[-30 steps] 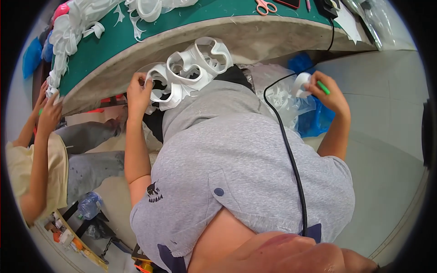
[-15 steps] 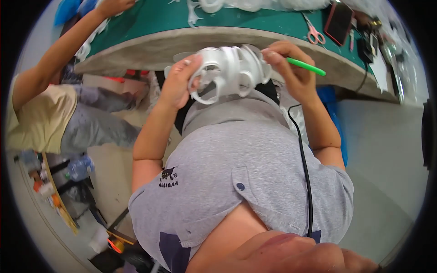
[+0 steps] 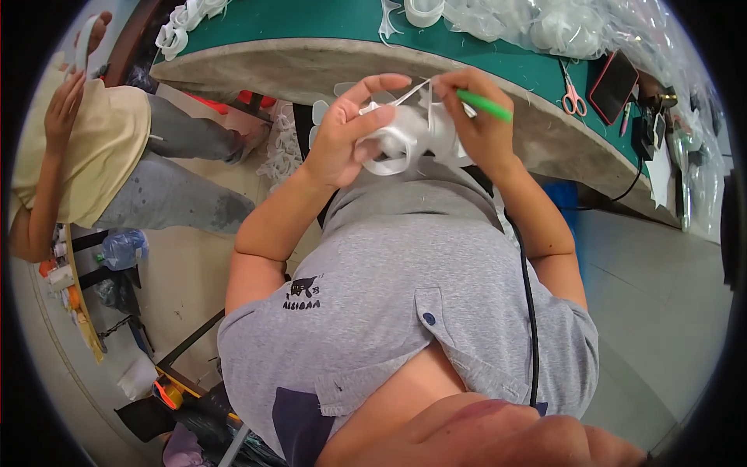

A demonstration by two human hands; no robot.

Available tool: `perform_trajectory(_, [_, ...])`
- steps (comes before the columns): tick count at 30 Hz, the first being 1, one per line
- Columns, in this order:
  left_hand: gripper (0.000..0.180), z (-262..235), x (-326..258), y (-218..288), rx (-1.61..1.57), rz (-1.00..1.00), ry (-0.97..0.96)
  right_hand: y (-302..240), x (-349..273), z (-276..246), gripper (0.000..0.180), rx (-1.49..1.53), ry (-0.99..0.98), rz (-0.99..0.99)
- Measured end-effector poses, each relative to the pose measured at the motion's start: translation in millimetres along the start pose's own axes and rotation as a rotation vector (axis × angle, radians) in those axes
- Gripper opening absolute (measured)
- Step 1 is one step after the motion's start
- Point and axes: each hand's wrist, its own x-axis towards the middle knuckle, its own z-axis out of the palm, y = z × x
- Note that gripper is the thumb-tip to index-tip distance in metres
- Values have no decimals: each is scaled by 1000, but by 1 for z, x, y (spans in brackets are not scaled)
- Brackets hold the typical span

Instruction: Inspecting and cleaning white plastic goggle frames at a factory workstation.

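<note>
Over my lap, just off the table edge, my left hand (image 3: pixel 340 132) grips a white moulded part (image 3: pixel 401 144) with round ring-like openings. Its thumb and forefinger point toward my right hand. A thin white strip (image 3: pixel 412 92) stretches up from the part to the fingertips of my right hand (image 3: pixel 489 124), which are pinched together. That hand also carries a slim tool with a bright green handle (image 3: pixel 486 105), blurred by motion. The tool's tip is hidden by the fingers. White pieces blur together between the hands, so their exact edges cannot be made out.
The green-topped table (image 3: pixel 303 23) has a curved edge. On it lie pink-handled scissors (image 3: pixel 573 100), a phone (image 3: pixel 613 87), white parts (image 3: pixel 424 11) and clear plastic bags (image 3: pixel 568 27). At left, a co-worker's hands (image 3: pixel 66 105) hold a white strip. A black cable (image 3: pixel 529 311) crosses my shirt.
The white part has turned and moved slightly right. A strip now stretches between it and my right hand, whose green tool has shifted left. The co-worker's arm has left the table.
</note>
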Motion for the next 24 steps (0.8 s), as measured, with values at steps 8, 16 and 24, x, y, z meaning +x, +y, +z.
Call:
perform_trajectory(8, [41,0,5,-2,141,121,-113,-4,12,-15,19,450,-90,216])
perform_trajectory(16, [41,-3,5,-3,251,102,-32,-12,20,-8,30,-102,-87,-317])
perform_trajectory(24, [27,-84,23,-20,175,-5,282,-18,34,-62,20,-16,939,-485])
